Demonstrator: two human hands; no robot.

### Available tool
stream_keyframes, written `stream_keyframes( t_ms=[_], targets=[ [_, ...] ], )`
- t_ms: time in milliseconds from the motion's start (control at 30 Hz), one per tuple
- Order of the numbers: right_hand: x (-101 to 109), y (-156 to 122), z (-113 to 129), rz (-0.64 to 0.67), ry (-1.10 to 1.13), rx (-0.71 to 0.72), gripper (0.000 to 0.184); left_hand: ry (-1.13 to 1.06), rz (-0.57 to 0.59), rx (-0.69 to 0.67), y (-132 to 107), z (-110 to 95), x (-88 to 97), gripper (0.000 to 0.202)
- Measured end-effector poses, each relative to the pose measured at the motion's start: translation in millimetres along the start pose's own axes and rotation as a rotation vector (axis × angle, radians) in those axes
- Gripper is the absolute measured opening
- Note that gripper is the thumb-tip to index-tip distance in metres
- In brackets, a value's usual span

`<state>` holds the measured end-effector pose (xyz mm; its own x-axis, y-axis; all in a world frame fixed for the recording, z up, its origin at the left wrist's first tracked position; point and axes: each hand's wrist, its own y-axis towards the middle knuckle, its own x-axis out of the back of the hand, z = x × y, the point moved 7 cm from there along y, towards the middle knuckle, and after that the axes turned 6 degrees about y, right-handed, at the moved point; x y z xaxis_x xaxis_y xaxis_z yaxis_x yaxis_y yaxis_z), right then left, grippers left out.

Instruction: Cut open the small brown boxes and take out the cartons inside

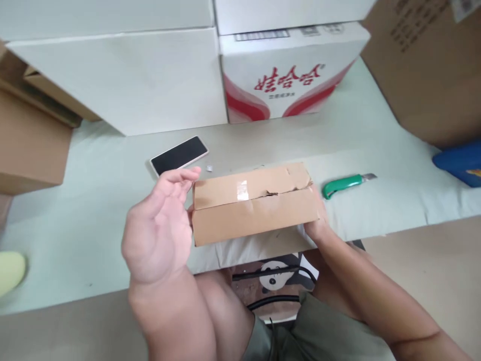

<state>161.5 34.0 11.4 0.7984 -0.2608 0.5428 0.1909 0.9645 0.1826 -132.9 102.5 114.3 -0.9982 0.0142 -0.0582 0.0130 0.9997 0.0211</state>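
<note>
A small brown cardboard box is held tilted over the front part of the cloth-covered table, a piece of clear tape on its upper face and a torn slit along its edge. My right hand grips its right end, with most fingers hidden behind it. At the left end is my left hand, palm turned toward the box, fingers bent around the end and partly hidden. To the right of the box lies a green utility knife, its blade out. Behind my left hand rests a phone with a dark screen.
White cartons stand along the back, including a carton with red lettering. Large brown boxes flank both sides. A blue object sits at the right, a pale green one at the left. A small scrap lies near the phone.
</note>
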Motion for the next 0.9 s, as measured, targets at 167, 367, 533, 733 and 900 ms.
stream_keyframes(
  t_ms=[167,367,533,733,900],
  targets=[
    [54,10,-14,-0.211,0.033,0.018,0.04,0.116,0.021,-0.078,17,23,-29.4,0.033],
    [100,11,-62,-0.32,-0.114,-0.228,0.038,0.028,-0.01,-0.223,39,41,-37.6,0.031],
    [108,19,-82,-0.181,-0.353,-0.484,0.05,0.028,-0.017,-0.158,40,48,-46.6,0.028],
    [111,21,-77,-0.176,-0.377,-0.484,0.037,0.111,0.045,-0.13,21,48,-81.3,0.027],
    [107,21,-72,-0.336,-0.225,-0.437,0.024,0.054,0.07,-0.112,15,48,-92.3,0.031]
  ],
)
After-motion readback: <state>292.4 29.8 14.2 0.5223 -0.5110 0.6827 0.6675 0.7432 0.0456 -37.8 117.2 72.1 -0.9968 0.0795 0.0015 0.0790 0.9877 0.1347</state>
